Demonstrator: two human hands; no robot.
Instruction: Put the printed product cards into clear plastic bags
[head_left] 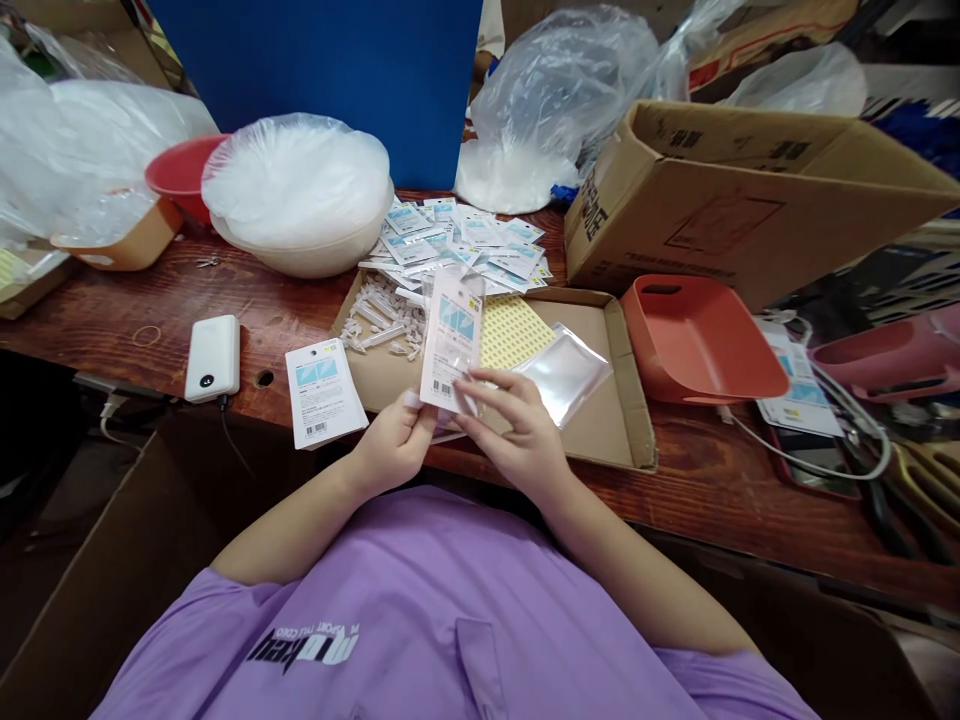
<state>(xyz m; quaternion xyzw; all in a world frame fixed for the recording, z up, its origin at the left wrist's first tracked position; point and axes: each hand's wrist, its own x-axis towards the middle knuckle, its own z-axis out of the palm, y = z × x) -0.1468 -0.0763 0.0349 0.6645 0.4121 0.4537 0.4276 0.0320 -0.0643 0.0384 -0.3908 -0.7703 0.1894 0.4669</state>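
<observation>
Between my two hands stands a printed card in a clear plastic bag (452,340), tilted up over a shallow cardboard tray (607,420). My left hand (397,435) pinches its lower left corner. My right hand (517,425) has its fingers on the lower right edge. Left of the tray lies a stack of printed cards (324,395). Inside the tray are small clear plastic parts (386,320), a yellow sticker sheet (514,333) and a pile of clear bags (568,375). Behind the tray, several bagged cards (465,240) lie heaped.
A bowl of white parts in plastic (300,250) stands back left, near a white power bank (213,357). At right are an orange-red plastic bin (705,340), a large cardboard box (750,200), a white cable (847,470) and scissors (926,480). A blue panel (322,70) rises behind.
</observation>
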